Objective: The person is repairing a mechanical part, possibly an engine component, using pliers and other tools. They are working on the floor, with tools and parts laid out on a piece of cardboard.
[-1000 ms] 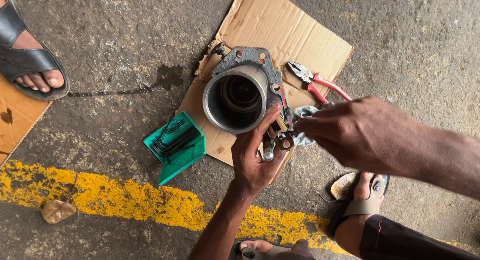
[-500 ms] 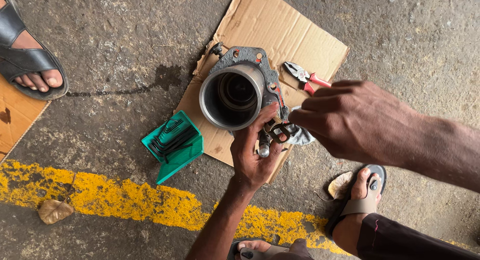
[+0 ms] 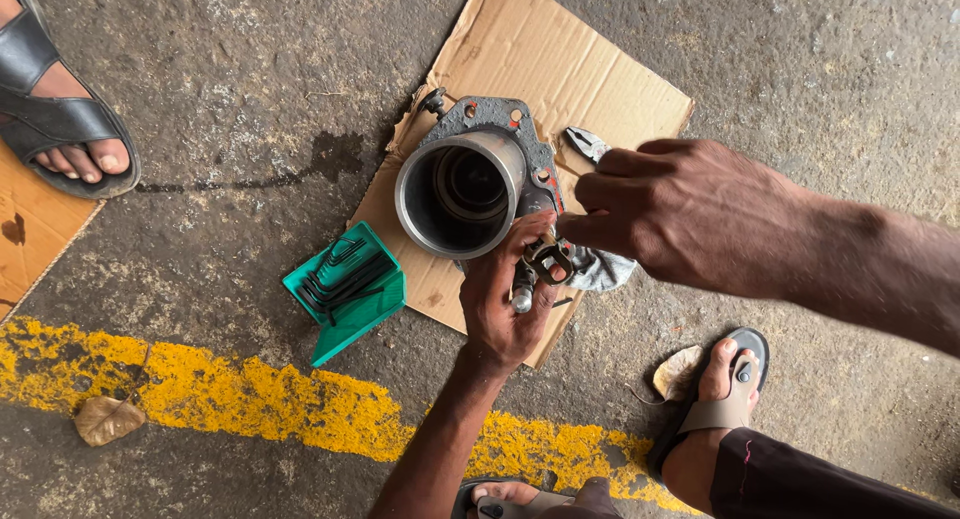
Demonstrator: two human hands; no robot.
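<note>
R hand (image 3: 690, 214) shifted left vs 1 s ago, now over pliers (image 3: 585, 144), fingers pinched on small metal fitting (image 3: 545, 261) | L hand (image 3: 505, 299) grips same fitting, just below-right of steel cylinder (image 3: 462, 189) on cardboard (image 3: 540, 59) | green hex-key case (image 3: 345, 284) left of cylinder, untouched

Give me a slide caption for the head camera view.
Left hand and right hand work a small metal fitting beside a metal cylinder on cardboard.

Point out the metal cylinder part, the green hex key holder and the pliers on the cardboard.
metal cylinder (image 3: 462, 191), head view, on the grey rim of its open bore.
green hex key holder (image 3: 350, 279), head view, on the keys' green case.
pliers (image 3: 582, 142), head view, on the visible jaw tip.
</note>
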